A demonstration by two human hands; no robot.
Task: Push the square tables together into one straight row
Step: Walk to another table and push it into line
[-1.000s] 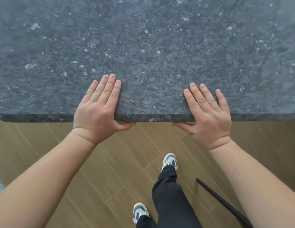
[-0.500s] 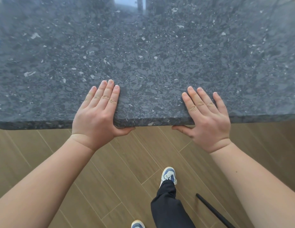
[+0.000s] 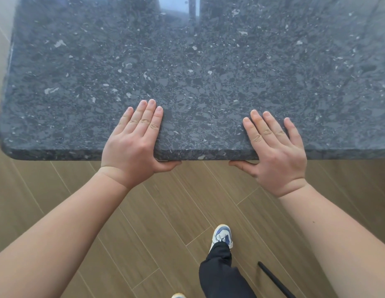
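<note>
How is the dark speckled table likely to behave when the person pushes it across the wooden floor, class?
Probably heavy: the table top looks like thick stone, judging by its deep front edge. It should stay rigid, not flex, under the left hand and right hand, whose fingers lie flat on top with thumbs under the edge. On the smooth plank floor it will likely slide rather than tip.

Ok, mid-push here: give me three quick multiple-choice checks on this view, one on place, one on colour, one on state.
1. Where do the hands rest?
A. near edge of the table
B. far edge
C. on the floor

2. The tabletop is:
A. plain white
B. dark speckled grey
C. red

3. How do the hands grip?
A. clenched fists
B. lifted clear
C. fingers flat on top, thumbs under the edge

Answers: 1 A, the left hand and right hand straddle the near edge of the table. 2 B, grey stone with pale flecks. 3 C, fingers lie flat, thumbs hook beneath.
</note>
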